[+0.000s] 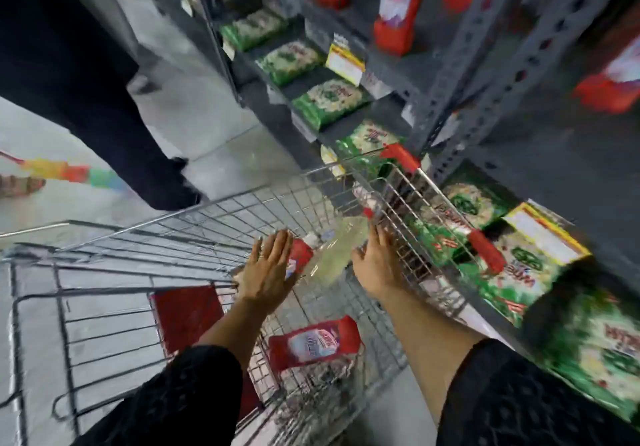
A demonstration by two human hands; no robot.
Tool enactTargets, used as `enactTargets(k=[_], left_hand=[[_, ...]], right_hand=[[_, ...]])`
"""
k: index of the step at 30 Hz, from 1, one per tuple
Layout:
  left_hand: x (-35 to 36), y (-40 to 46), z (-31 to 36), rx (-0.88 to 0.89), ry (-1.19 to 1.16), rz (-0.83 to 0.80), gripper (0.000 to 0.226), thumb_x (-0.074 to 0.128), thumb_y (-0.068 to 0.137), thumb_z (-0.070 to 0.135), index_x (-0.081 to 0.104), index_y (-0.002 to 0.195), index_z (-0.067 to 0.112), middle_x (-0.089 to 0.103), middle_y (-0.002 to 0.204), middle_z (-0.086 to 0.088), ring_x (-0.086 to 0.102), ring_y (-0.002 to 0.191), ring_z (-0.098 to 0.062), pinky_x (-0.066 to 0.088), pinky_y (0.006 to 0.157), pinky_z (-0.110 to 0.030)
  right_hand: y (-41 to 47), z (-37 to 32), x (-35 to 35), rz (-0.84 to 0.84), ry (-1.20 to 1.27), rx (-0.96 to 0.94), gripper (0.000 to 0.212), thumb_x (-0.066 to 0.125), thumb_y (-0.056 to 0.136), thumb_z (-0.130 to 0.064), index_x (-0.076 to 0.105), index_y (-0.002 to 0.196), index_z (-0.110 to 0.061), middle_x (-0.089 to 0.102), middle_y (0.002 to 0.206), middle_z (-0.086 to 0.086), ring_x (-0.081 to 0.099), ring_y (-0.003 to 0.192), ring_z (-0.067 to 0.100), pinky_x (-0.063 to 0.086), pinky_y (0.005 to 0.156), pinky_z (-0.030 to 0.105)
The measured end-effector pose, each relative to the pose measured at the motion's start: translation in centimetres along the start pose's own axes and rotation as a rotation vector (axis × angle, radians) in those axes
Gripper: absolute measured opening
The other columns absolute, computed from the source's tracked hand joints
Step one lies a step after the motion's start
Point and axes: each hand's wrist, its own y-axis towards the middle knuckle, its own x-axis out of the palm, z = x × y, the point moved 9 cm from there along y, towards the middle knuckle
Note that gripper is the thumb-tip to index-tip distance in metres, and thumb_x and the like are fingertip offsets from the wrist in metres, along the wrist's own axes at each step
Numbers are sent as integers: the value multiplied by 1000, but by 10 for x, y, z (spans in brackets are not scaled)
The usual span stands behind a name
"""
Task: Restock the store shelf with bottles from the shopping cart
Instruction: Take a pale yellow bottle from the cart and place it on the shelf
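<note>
1. Reaching into the shopping cart (194, 227) with both hands, left hand (268, 269) at 9 o'clock of a pale, clear bottle (337, 249) and right hand (375, 265) at 3 o'clock of it, likely bracketing it for a 2-handed lift.
2. Spreading the left fingers (277, 244) flat and open, palm down, over a red-labelled bottle (299, 255); gripping nothing, though whether touching it cannot be told through the blur.
3. Holding the right fingers (379, 234) open and loosely curved, just beside the pale bottle and close to the cart's right wire wall; not yet closing on anything.
4. Lying on its side near the cart's front end, cap toward 12 o'clock: the pale bottle, probably the next item to go up.
5. Resting lower in the basket, toward 6 o'clock: another red-labelled bottle (313, 341), waiting.
6. Standing upright on the upper grey metal shelf (433, 61) at 1 o'clock: red-based bottles (398, 5), suggesting the destination.
7. Filling the lower shelves at 3 o'clock: green packets (498, 265), with yellow price tags (344, 61).
8. Parking the cart tight against the shelving on a pale tiled floor (207, 116), keeping the carry short.
9. Standing at 10 o'clock: another person's dark leg (104, 106), beside a multicoloured duster (79, 171).
</note>
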Motion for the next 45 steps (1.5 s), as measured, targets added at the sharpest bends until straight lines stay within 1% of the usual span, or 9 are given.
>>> enactTargets(k=[4, 7, 10, 21, 29, 31, 35, 42, 45], left_hand=[[70, 12, -17, -107, -163, -235, 83, 29, 90, 64, -3, 149, 15, 6, 160, -9, 5, 147, -24, -3, 118, -44], [117, 21, -8, -211, -520, -461, 76, 49, 88, 56, 19, 147, 19, 43, 147, -14, 44, 131, -31, 36, 110, -48], [131, 39, 1, -250, -657, -389, 59, 61, 86, 43, 42, 138, 22, 57, 133, -7, 55, 113, -23, 41, 90, -27], [178, 61, 0, -395, -814, -468, 82, 89, 54, 40, 53, 123, 17, 63, 113, 2, 58, 101, -16, 46, 76, -21], [163, 56, 26, -289, -1091, -569, 82, 92, 48, 24, 51, 119, 16, 66, 106, 0, 63, 99, -19, 56, 81, -36], [143, 56, 43, -168, -1163, -590, 58, 88, 51, 16, 64, 102, 29, 73, 92, 2, 69, 88, -17, 58, 71, -32], [79, 53, 72, -70, -1244, -547, 66, 89, 56, 15, 61, 111, 40, 73, 108, 3, 69, 98, -16, 57, 73, -27], [-23, 38, 119, -8, -1172, -335, 84, 94, 40, 25, 56, 115, 33, 74, 104, 3, 71, 95, -17, 59, 80, -46], [-71, 30, 147, 74, -1126, -270, 79, 92, 40, 31, 57, 109, 46, 73, 100, 18, 70, 87, -6, 60, 72, -36]], right_hand=[[29, 46, 57, -129, 190, 371, 59, 56, 92, -37, 36, 142, -12, 47, 138, 17, 51, 119, 33, 46, 93, 41], [50, 58, 94, -159, 485, 503, 52, 63, 90, -34, 42, 132, -10, 57, 119, 16, 62, 97, 28, 57, 76, 39], [71, 65, 113, -123, 658, 583, 64, 69, 85, -37, 37, 134, -11, 57, 116, 15, 66, 93, 27, 58, 66, 31], [83, 84, 147, -45, 934, 713, 77, 89, 55, -46, 44, 115, -27, 62, 99, 2, 65, 79, 15, 53, 50, 26], [69, 69, 105, -248, 1042, 560, 93, 93, 37, -40, 53, 121, -34, 69, 108, 4, 68, 97, 27, 59, 80, 52], [65, 54, 79, -314, 1093, 467, 86, 94, 38, -38, 60, 117, -29, 74, 105, 4, 70, 97, 28, 59, 78, 51], [46, 30, 10, -360, 1183, 300, 54, 84, 67, -10, 62, 117, -17, 72, 110, 11, 70, 96, 26, 59, 69, 38], [-11, 10, -107, -320, 1193, 145, 54, 83, 65, -4, 66, 113, -20, 73, 112, 6, 68, 105, 26, 57, 81, 38], [-37, -2, -168, -224, 1172, 36, 51, 81, 65, 2, 69, 109, -20, 72, 112, 10, 66, 109, 28, 55, 91, 40]])
